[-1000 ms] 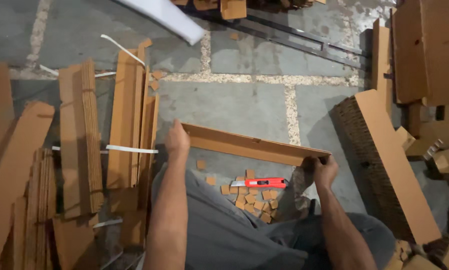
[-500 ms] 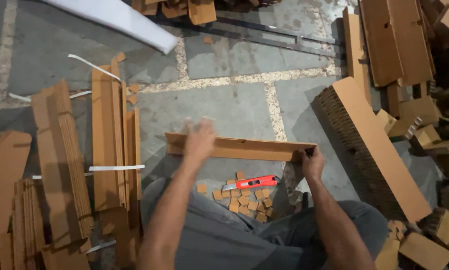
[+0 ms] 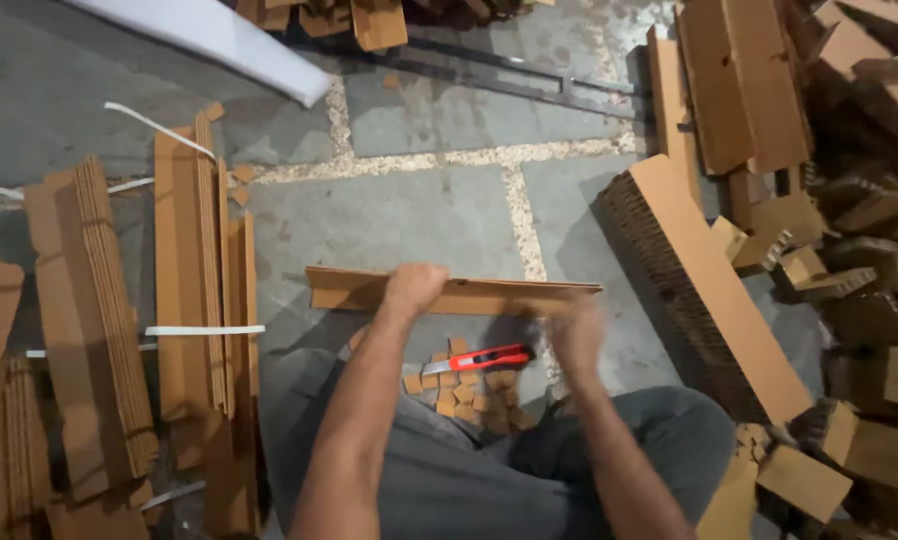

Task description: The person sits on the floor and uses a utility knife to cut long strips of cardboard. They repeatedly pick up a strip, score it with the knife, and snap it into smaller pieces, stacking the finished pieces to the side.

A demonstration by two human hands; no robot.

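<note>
I hold a long folded cardboard strip (image 3: 489, 295) level above the stone floor, in front of my knees. My left hand (image 3: 414, 288) grips it near the middle, fingers curled over its top edge. My right hand (image 3: 577, 335) is blurred just below the strip's right end; whether it touches the strip is unclear. A red utility knife (image 3: 479, 359) lies on the floor beneath the strip, beside several small square cardboard offcuts (image 3: 459, 392).
Bundles of cardboard strips (image 3: 194, 280) tied with white straps lie to the left. A thick stack of corrugated board (image 3: 704, 285) leans at the right, with cardboard scraps (image 3: 849, 250) beyond. A white panel (image 3: 219, 38) and a dark metal rail (image 3: 509, 78) lie farther off.
My left hand has slid along the strip from its left end to the middle. My right hand has dropped from the strip's right end and is moving.
</note>
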